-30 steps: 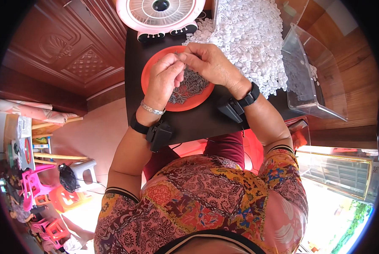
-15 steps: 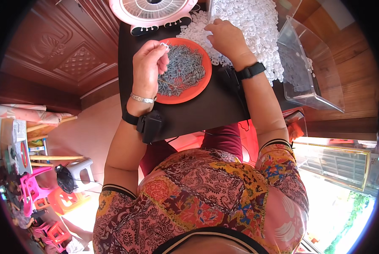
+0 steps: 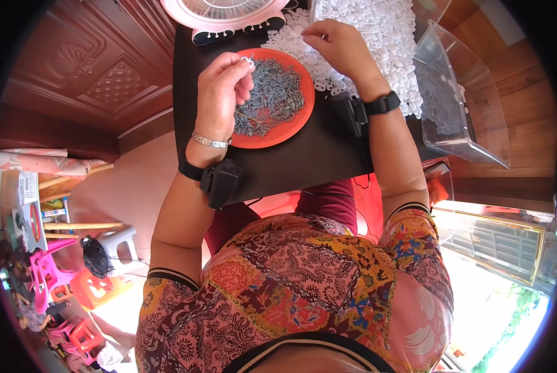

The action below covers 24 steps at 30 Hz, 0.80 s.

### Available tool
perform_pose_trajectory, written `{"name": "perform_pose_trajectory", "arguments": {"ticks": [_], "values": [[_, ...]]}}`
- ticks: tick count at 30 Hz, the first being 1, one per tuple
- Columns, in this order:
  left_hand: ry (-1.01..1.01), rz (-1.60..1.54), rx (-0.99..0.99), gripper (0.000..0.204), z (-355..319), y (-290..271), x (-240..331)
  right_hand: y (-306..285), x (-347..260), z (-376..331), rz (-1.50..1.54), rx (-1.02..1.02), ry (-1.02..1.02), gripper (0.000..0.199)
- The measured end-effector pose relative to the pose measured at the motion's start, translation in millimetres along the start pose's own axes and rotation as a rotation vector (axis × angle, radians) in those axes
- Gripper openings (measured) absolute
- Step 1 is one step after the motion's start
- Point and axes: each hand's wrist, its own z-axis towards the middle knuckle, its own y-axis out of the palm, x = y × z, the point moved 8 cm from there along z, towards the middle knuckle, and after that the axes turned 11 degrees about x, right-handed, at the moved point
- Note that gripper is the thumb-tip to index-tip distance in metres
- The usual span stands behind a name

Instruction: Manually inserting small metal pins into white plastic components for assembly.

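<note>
My left hand [image 3: 224,81] is closed over the left side of an orange plate [image 3: 291,129]. Between its thumb and index fingertip it pinches a small white plastic clip [image 3: 248,61] with a looped outline. Grey screw-like pieces [image 3: 277,93] fill the plate in a loose heap. My right hand [image 3: 339,48] hovers at the near-left part of a large pile of small white plastic clips [image 3: 378,37], its fingers bent together. Whatever lies between those fingertips, if anything, is too small to make out.
A pink and white fan [image 3: 216,15] stands at the far left of the dark table [image 3: 291,168]. Right of the white pile is a clear plastic bin [image 3: 462,112] with grey pieces inside. Stools [image 3: 95,289] stand on the floor at the left.
My right hand has shifted slightly away and its fingers have drawn closer together. My left hand still pinches the white clip, now nearer the plate's far edge.
</note>
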Motion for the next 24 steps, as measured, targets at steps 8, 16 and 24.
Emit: {"name": "perform_pose_trajectory", "arguments": {"ticks": [8, 16, 24], "values": [[-0.014, -0.301, -0.076, 0.02, -1, 6, 3, 30, -64, -21, 1.009, -0.231, 0.42, 0.016], [-0.002, -0.362, -0.075, 0.02, 2, 0, 4, 30, -85, -23, 1.15, -0.256, 0.283, 0.02], [-0.012, -0.393, -0.091, 0.02, 1, -1, 1, 35, -86, -27, 1.145, -0.253, 0.293, 0.02]]}}
